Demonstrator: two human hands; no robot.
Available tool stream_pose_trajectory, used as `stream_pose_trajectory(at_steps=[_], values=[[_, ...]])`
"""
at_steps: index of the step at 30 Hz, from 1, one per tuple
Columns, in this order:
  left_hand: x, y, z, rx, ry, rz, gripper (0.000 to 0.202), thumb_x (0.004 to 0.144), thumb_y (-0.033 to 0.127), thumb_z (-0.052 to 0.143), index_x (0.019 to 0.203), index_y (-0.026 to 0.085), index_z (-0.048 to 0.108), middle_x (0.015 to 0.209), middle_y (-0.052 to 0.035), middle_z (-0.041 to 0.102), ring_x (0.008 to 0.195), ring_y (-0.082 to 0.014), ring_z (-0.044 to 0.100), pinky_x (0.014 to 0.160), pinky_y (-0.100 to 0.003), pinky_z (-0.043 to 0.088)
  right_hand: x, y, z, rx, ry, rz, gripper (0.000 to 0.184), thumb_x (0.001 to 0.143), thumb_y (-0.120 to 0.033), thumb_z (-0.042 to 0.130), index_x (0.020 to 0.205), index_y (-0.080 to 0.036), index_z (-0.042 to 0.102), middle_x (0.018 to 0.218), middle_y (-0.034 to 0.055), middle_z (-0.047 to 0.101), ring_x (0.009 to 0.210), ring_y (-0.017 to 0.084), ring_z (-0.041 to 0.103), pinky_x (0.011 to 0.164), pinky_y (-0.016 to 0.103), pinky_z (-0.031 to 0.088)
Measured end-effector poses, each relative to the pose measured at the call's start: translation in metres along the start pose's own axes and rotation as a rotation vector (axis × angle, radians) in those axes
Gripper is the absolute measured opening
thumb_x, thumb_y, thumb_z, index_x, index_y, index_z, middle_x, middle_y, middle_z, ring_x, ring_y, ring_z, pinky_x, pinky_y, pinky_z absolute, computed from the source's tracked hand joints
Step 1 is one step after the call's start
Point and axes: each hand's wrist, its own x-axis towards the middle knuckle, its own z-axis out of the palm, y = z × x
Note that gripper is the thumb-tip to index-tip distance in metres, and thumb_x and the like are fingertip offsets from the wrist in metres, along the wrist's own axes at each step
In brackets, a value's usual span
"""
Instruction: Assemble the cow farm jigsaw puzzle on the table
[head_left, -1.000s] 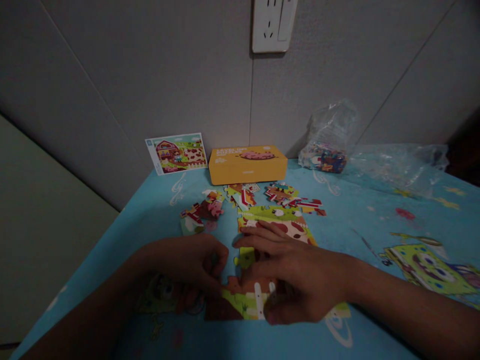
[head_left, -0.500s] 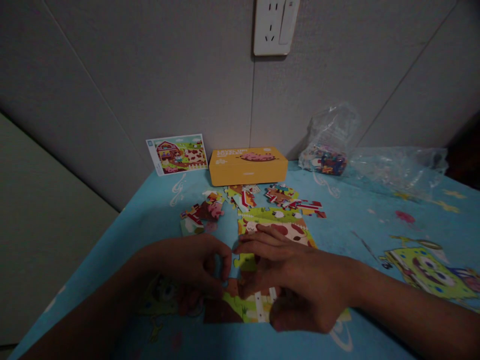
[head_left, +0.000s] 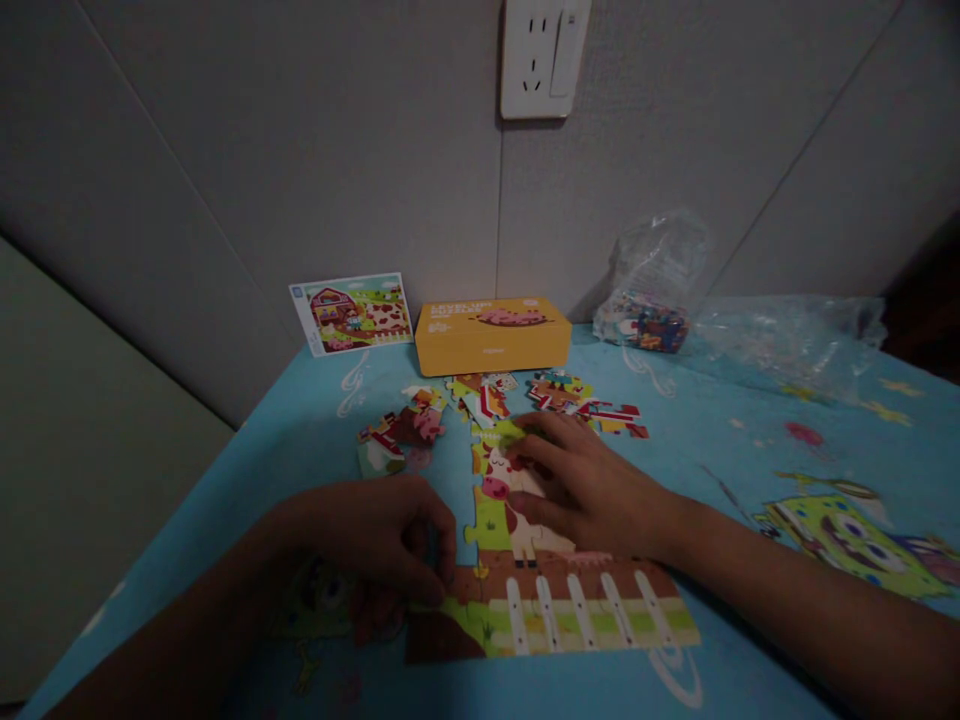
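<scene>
A joined section of a farm jigsaw is seen on the desk, well in front of the yellow box. A bottom strip with a white fence and brown ground is put together, and a narrow column with a cow rises from it toward the box.

The left hand is curled narrow, with thumb and fingers pinched on the strip's end that lies to the left of the box line. The right hand is laid flat and open on the cow column, nearer the box, and nothing is held in it.

By the look of it, roughly the lower part of the picture is done. The loose pieces are left in small heaps just in front of the box, between it and the joined section, so much is judged still unlaid.

A picture card is leaned on the wall just left of the box. A bag of pieces is set to the box's right, with an empty bag farther right. A wall socket is fixed above the box.

The top of the column is covered by the right hand, so the fit there cannot be told. The nearest heaps are partly screened by its fingers, and the light is dim.
</scene>
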Motion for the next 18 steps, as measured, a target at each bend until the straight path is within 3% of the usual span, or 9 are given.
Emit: stream_pose_trajectory(at_steps=[10,18], values=[[0.001,-0.0038,0.0,-0.068,-0.064,-0.016,0.015,0.079,0.029,0.067,0.087,0.018,0.07,0.055,0.0006,0.068,0.037,-0.0107,0.057,0.04,-0.016,0.047,0.0007,0.0001,-0.0009,0.007,-0.005,-0.023,0.036,0.086,-0.042,0.064,0.111,-0.016,0.061,0.122,0.0155,0.053,0.111,0.031,0.049,0.096,0.052,0.043],[-0.004,-0.002,0.0011,-0.028,-0.036,-0.037,0.028,0.074,0.046,0.075,0.082,0.019,0.074,0.053,0.0007,0.064,0.039,-0.0084,0.055,0.041,-0.014,0.046,0.0036,0.001,-0.001,0.036,0.055,0.011,0.014,0.085,-0.025,0.061,0.095,-0.015,0.064,0.106,0.013,0.059,0.101,0.025,0.055,0.09,0.044,0.048]])
